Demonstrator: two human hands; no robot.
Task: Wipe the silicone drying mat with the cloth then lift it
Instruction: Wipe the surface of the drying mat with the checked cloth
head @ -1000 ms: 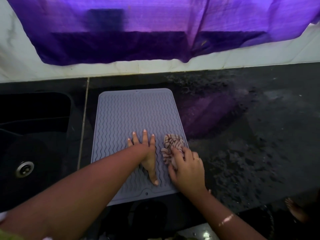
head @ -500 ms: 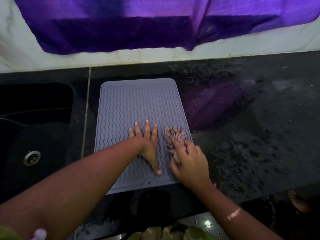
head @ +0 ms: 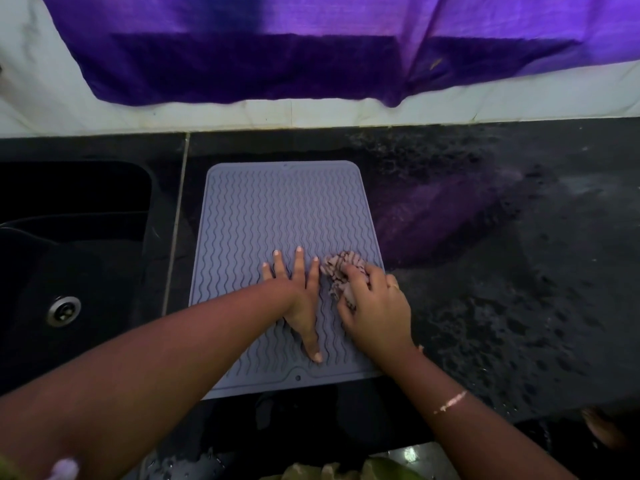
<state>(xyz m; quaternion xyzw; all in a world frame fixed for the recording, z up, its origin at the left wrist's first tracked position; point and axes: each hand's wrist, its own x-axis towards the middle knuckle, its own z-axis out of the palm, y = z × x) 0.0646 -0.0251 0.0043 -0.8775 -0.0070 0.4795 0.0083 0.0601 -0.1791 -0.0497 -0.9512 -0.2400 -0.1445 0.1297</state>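
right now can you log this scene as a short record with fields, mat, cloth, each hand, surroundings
mat: grey silicone drying mat with wavy ridges, lying flat on the dark counter
cloth: bunched patterned cloth on the mat's right side
left hand: left hand pressed flat on the mat, fingers spread
right hand: right hand gripping the cloth near the mat's right edge
sink: black sink left of the mat
backdrop: purple fabric hanging on the wall
task stage: wiping, mat not yet lifted

A black sink [head: 79,216] with a metal drain [head: 63,310] is set left in the dark countertop [head: 502,271], beneath a hung purple cloth [head: 311,46].
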